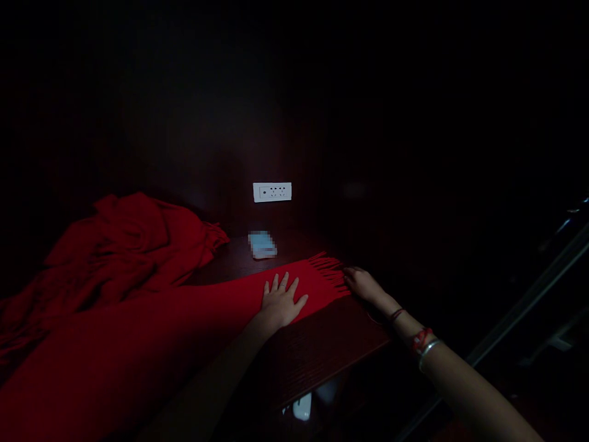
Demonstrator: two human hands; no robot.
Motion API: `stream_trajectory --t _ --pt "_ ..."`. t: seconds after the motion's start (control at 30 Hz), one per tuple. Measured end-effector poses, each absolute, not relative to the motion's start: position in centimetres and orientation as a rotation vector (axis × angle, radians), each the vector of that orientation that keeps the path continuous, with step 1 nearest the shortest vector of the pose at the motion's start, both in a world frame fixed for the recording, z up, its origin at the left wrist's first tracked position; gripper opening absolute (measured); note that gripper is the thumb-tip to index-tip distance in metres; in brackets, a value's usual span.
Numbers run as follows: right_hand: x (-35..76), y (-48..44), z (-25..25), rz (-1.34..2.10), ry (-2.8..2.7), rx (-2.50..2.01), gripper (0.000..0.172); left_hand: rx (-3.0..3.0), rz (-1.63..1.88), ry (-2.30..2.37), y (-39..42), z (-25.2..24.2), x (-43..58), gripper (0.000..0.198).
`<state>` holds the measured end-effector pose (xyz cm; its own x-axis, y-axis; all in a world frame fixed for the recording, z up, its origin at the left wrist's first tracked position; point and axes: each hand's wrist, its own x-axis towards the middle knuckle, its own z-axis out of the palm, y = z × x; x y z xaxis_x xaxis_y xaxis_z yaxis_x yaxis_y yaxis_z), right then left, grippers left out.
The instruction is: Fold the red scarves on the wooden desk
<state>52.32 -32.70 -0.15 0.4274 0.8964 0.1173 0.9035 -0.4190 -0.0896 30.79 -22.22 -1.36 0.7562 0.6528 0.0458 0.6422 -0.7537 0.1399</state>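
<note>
A red fringed scarf [184,313] lies stretched across a dark wooden surface [331,337], its fringe pointing right. My left hand [280,302] rests flat on it near the fringed end, fingers spread. At the tips of the fringe is my right hand [361,283], its fingers curled together and close to the strands; whether they pinch any is too dark to make out. A second heap of red fringed cloth [138,233] lies crumpled at the left, behind the flat scarf.
A white wall socket [272,191] is set in the dark back panel. Below it lies a pale, blurred-out flat object [262,244]. Under the front edge a small white object [302,407] shows. A dark slanted rail [524,301] runs along the right.
</note>
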Motion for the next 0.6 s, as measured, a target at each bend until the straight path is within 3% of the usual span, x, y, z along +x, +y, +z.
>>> stream_trajectory --t 0.33,0.6 --pt "52.6 -30.5 2.6 0.098 -1.65 -2.653 0.017 2.836 0.11 1.064 -22.5 -1.0 30.9 0.065" --pt "53.3 -30.6 2.2 0.131 -1.566 -2.433 0.025 2.817 0.106 1.07 -22.5 -0.8 31.0 0.065"
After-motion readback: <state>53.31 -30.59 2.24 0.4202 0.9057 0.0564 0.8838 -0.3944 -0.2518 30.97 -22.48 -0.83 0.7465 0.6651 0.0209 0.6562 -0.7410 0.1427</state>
